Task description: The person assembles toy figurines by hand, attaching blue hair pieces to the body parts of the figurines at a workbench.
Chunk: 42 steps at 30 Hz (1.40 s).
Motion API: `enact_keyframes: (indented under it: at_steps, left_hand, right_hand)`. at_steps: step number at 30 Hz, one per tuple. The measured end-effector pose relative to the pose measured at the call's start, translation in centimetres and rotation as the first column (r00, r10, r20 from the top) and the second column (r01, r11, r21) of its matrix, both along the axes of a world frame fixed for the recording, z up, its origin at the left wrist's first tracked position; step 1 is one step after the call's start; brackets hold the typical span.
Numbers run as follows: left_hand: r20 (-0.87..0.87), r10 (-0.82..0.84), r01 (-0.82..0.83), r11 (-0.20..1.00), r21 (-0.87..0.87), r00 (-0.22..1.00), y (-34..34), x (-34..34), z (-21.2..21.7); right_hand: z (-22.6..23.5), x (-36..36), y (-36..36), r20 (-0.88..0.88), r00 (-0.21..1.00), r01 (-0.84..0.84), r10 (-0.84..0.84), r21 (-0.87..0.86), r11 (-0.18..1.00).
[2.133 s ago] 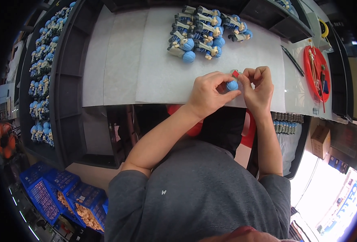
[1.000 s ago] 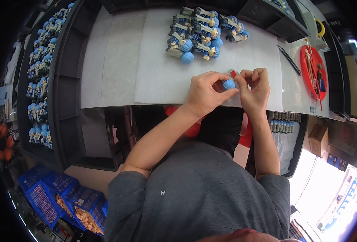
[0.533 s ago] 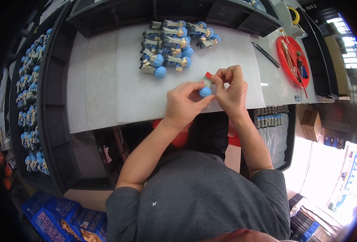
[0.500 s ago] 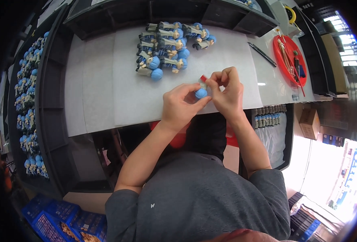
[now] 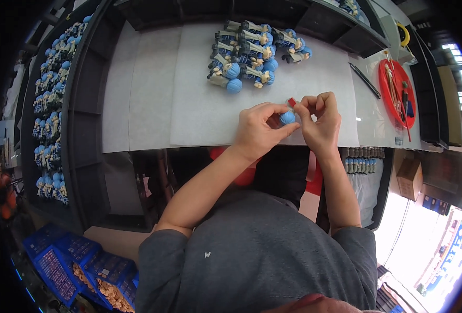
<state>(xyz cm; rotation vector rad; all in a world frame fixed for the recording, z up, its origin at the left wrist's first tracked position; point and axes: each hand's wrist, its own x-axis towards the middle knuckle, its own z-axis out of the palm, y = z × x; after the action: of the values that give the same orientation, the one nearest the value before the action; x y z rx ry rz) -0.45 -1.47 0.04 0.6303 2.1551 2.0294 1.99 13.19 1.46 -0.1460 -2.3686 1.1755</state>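
Note:
Both my hands meet over the near edge of the white table (image 5: 152, 99). My left hand (image 5: 259, 128) pinches a small blue-headed figurine (image 5: 287, 117) between thumb and fingers. My right hand (image 5: 320, 120) closes on the same figurine from the right, fingertips at a small red part (image 5: 292, 102) on its top. The figurine's body is mostly hidden by my fingers. A pile of several like figurines (image 5: 254, 52), with blue round heads and pale bodies, lies on the table just beyond my hands.
A dark tray (image 5: 79, 120) along the left holds rows of several blue-headed figurines (image 5: 51, 104). A red round dish (image 5: 398, 94) with tools sits at the right, with a dark pen (image 5: 365, 81) beside it. Blue crates (image 5: 79, 266) stand on the floor at lower left.
My hands stay joined on the figurine, turning it slightly. The view has shifted with my head, so the table and pile sit differently in the picture.

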Motion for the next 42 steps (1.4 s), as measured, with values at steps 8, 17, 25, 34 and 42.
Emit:
enact_keyframes:
  at_steps: [8,17,25,34,42]
  left_hand:
    - [0.01,-0.005,0.005,1.0,0.022,1.0,0.1,0.0,0.1]
    - [0.082,-0.015,0.01,0.998,0.065,0.997,0.2,0.0,-0.2]
    - [-0.007,0.015,-0.014,0.995,0.102,1.0,0.2,-0.2,-0.3]
    - [-0.036,0.018,-0.017,0.999,0.03,0.999,0.0,0.0,0.1]
    - [0.008,0.016,-0.016,0.999,0.035,1.0,0.2,-0.2,-0.4]
  right_hand:
    - [-0.1,0.1,0.1,-0.012,0.999,-0.046,0.045,-0.161,0.986]
    - [0.3,-0.1,0.0,-0.025,1.0,-0.016,0.014,-0.082,0.996]
    - [0.2,-1.8,4.6,-0.012,0.995,0.09,-0.096,-0.252,0.963]
    - [0.6,0.5,0.2,-0.022,0.992,-0.125,0.126,-0.37,0.921]
    - [0.4,0.1,-0.5,-0.14,0.988,-0.076,0.06,-0.115,0.99]
